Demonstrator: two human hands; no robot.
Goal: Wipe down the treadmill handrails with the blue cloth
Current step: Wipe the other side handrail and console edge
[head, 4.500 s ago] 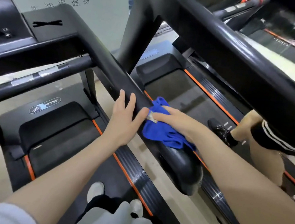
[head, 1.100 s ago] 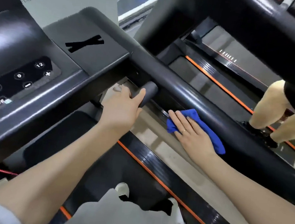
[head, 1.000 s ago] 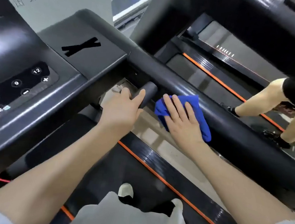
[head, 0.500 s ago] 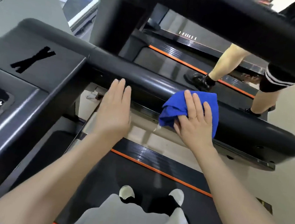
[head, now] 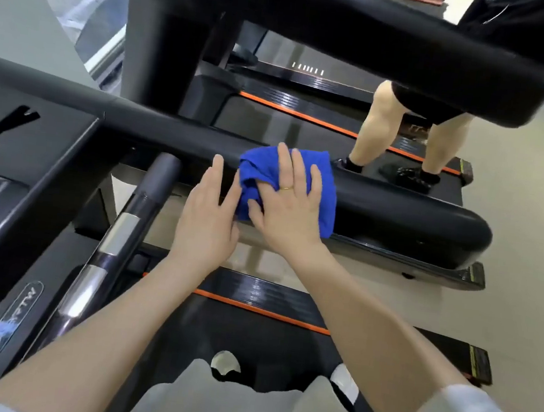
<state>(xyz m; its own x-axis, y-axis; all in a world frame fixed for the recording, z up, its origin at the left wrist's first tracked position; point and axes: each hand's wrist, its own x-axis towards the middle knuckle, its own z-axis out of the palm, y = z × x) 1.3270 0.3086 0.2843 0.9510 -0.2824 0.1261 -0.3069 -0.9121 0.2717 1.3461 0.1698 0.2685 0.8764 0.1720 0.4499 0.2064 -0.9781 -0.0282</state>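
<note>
Pressing the blue cloth (head: 288, 187) flat against the handrail (head: 398, 216) with your right hand (head: 285, 209), you have the fingers (head: 297, 168) spread and nearly straight over the bunched fabric, palm pushing rather than gripping; only the thumb seems tucked against a fold at the cloth's 8 o'clock edge. Your left hand (head: 206, 218) lies open just beside it, at the cloth's 9 o'clock, fingers together and extended toward the rail, holding nothing; whether its tips actually rest on the rail I cannot tell. The cloth sits draped over the top and near face of the rail, roughly midway between the console corner (head: 33, 144) at 10 o'clock and the rail's rounded end (head: 474, 235) at 3 o'clock. Judge the cloth as light, soft and limp: it will wrinkle and ride up under a sliding palm, so keep it folded thick and pin it with the whole hand, or wrap the loose lower flap round the underside of the rail so it travels with you. The rail looks smooth and glossy, likely slippery under fabric, so steady pressure matters more than speed. The stretch toward the rounded end probably remains to be covered. The short grey grip bar (head: 150, 192) with its metal bands juts toward you at 8 o'clock, near your left wrist. Another person's legs (head: 407, 133) stand on the neighbouring treadmill belt (head: 272, 128) at 1 o'clock, well apart from your work.
</note>
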